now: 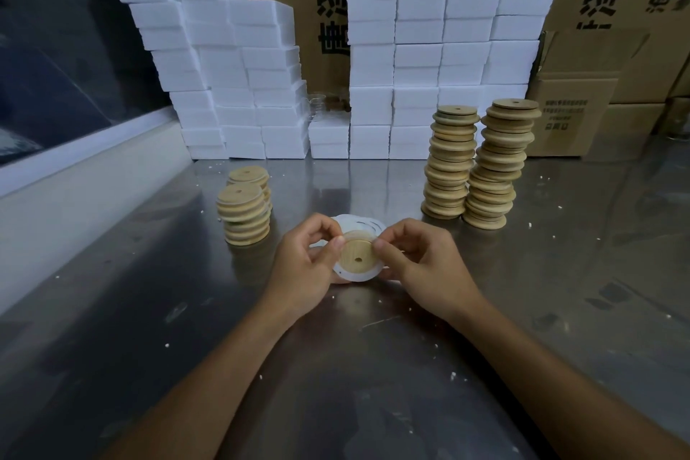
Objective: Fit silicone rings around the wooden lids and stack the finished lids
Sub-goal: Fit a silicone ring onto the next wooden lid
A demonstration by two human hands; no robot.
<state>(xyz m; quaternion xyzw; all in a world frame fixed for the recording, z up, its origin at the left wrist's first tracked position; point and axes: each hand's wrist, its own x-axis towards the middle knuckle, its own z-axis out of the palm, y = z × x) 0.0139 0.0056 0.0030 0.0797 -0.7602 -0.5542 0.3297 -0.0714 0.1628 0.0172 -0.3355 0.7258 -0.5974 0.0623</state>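
Observation:
A round wooden lid (358,254) with a small hole is held between both hands above the steel table. My left hand (308,259) pinches its left edge and my right hand (418,258) pinches its right edge, both also holding a clear silicone ring (360,233) stretched over the lid's top rim. Loose white silicone rings (367,224) lie on the table just behind and under the lid. Two short stacks of lids (243,215) stand at the left. Two tall stacks of lids (481,164) stand at the right.
White foam blocks (395,60) are piled high along the back of the steel table (336,366). Cardboard boxes (582,112) stand behind and at the right. A pale ledge (74,198) runs along the left side. Small white crumbs dot the table.

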